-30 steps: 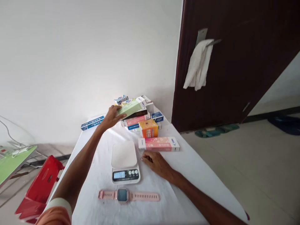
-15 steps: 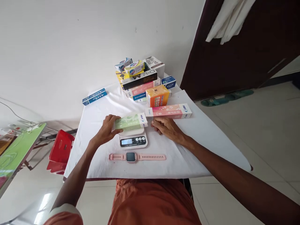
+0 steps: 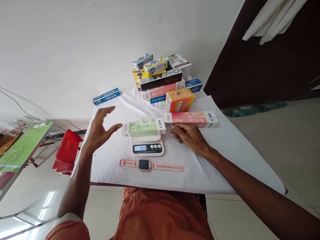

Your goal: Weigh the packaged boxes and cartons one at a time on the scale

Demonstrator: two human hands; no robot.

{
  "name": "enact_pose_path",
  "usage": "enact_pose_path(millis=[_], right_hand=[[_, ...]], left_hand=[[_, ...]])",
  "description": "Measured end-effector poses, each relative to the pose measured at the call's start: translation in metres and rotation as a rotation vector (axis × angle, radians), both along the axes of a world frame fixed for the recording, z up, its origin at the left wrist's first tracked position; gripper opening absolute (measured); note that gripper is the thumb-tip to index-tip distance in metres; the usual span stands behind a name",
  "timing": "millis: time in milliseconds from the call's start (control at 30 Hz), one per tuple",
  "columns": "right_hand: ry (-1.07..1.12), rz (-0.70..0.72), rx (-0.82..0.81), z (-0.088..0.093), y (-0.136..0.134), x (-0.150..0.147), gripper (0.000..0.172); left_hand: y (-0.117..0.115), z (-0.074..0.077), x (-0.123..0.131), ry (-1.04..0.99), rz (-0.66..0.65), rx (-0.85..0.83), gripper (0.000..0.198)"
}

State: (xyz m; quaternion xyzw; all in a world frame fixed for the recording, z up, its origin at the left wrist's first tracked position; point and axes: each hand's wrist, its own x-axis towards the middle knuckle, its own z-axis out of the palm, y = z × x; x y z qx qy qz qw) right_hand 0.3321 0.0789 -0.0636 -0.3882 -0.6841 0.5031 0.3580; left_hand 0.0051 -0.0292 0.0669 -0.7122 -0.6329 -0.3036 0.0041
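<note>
A green toothpaste box (image 3: pixel 143 127) lies across the small white kitchen scale (image 3: pixel 148 148), whose lit display seems to read 361. To the left of the box, my left hand (image 3: pixel 100 128) hovers with thumb and fingers spread, touching nothing. My right hand (image 3: pixel 188 136) rests on the cloth right of the scale, its fingers curled in with nothing visible in them. Just behind it lies a pink toothpaste box (image 3: pixel 191 119). A pink-strapped smartwatch (image 3: pixel 144 164) is stretched out flat in front of the scale.
Behind, a pile holds an orange soap pack (image 3: pixel 180 101), a black box (image 3: pixel 161 79), a yellow soap box (image 3: pixel 156 66) and several more cartons. A blue toothpaste box (image 3: pixel 106 96) lies at the back left. A red chair (image 3: pixel 66 151) stands left of the white-clothed table (image 3: pixel 105 173).
My left hand has let go of the green toothpaste box and moved left, opening. The box stays on the scale. My right hand stays beside the pink box while the view shifts slightly.
</note>
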Motion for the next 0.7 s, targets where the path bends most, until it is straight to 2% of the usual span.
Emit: enact_pose_path(millis=[100,300,433,500,567,633,700], right_hand=[[-0.022,-0.013,0.011,0.002,-0.001,0.0,0.062],[-0.066,-0.024,0.038,0.001,-0.002,0.0,0.061],[-0.098,-0.039,0.003,-0.005,0.0,0.002,0.058],[-0.103,-0.041,-0.015,-0.008,0.002,0.004,0.057],[-0.113,-0.036,-0.027,-0.01,0.003,0.004,0.056],[-0.124,-0.031,-0.039,-0.012,0.004,0.005,0.055],[-0.131,-0.026,-0.051,-0.012,0.004,0.005,0.054]], left_hand=[[0.008,-0.009,0.011,0.036,-0.062,-0.05,0.059],[0.033,-0.041,0.037,0.202,-0.176,-0.307,0.066],[0.044,-0.047,0.042,0.275,-0.204,-0.444,0.052],[0.046,-0.043,0.032,0.237,-0.194,-0.432,0.051],[0.05,-0.038,0.01,0.205,-0.131,-0.376,0.052],[0.063,-0.034,-0.021,0.211,-0.011,-0.333,0.053],[0.086,-0.034,-0.059,0.248,0.137,-0.344,0.053]])
